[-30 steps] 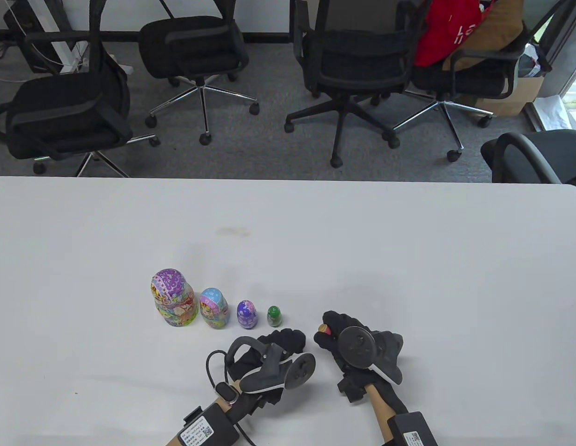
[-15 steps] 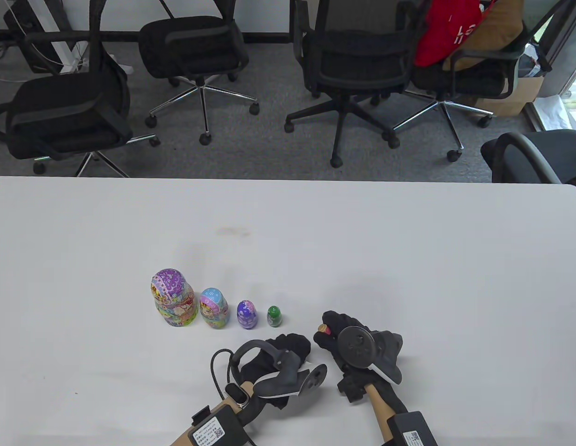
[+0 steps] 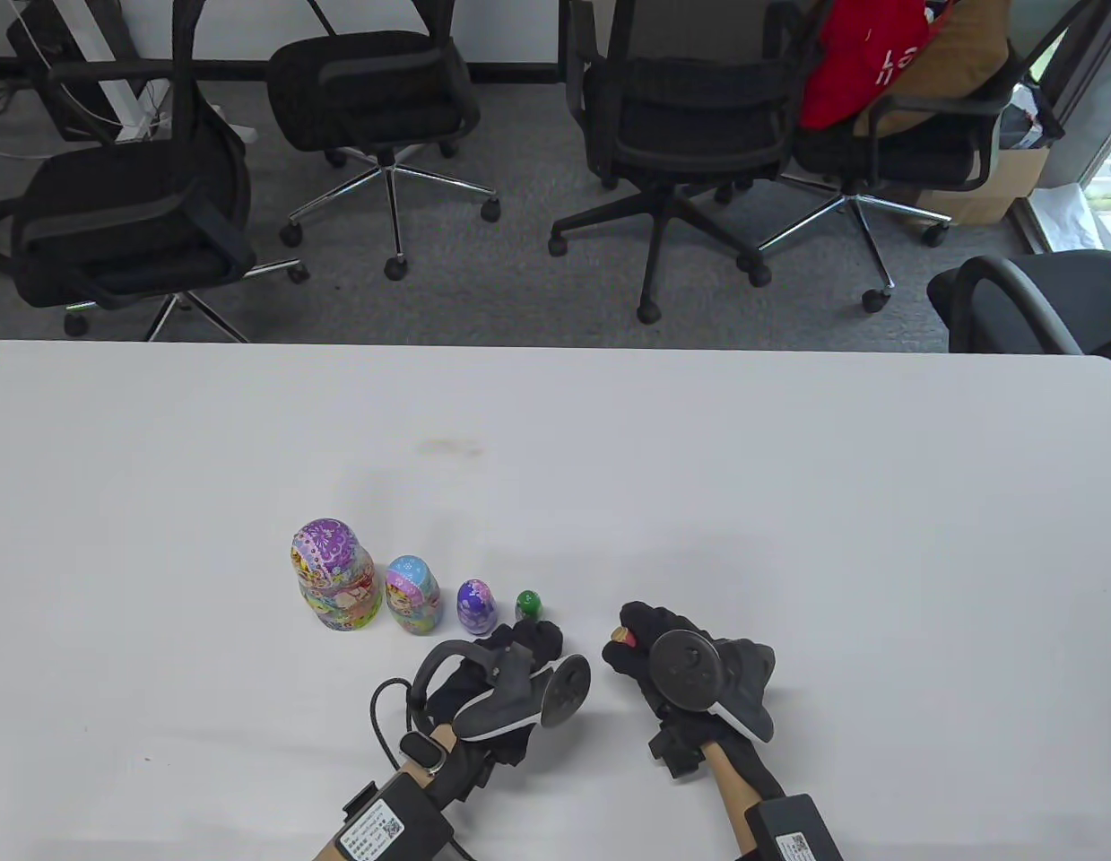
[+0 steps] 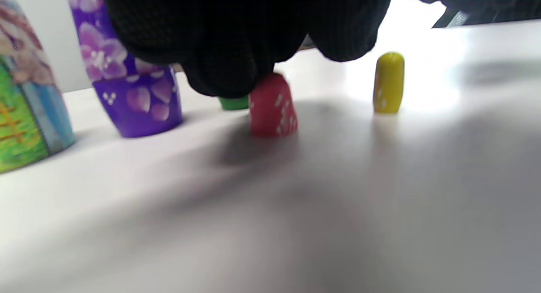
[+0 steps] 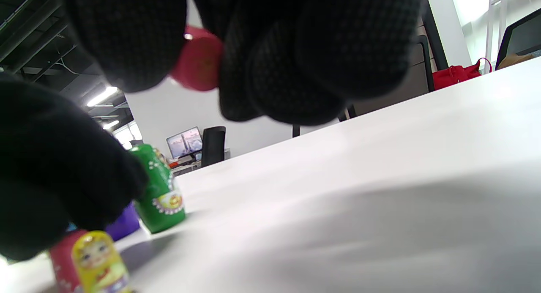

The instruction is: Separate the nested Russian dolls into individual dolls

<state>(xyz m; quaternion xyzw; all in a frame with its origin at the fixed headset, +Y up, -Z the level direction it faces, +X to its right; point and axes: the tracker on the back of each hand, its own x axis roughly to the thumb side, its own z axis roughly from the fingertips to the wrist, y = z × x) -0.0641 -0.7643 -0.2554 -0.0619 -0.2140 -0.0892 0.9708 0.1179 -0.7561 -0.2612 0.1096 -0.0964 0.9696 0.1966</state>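
Observation:
Four painted dolls stand in a row: the big purple-topped doll (image 3: 336, 576), the blue doll (image 3: 412, 595), the purple doll (image 3: 476, 607) and the green doll (image 3: 528, 604). My left hand (image 3: 524, 639) is just in front of the green doll. In the left wrist view its fingers (image 4: 236, 69) grip the red doll's bottom half (image 4: 272, 107), which stands on the table. A tiny yellow doll (image 4: 389, 82) stands free to its right. My right hand (image 3: 640, 641) holds the red doll's top half (image 3: 622, 635) above the table; it also shows in the right wrist view (image 5: 196, 58).
The white table (image 3: 788, 502) stretches far and right of the hands. Several black office chairs (image 3: 690, 134) stand beyond its far edge. In the right wrist view the green doll (image 5: 159, 189) and the yellow doll (image 5: 99, 261) stand close to my left hand (image 5: 55, 179).
My left hand has moved left and away from me, close up to the green doll, which it now partly hides. My right hand has stayed in place with the red top half.

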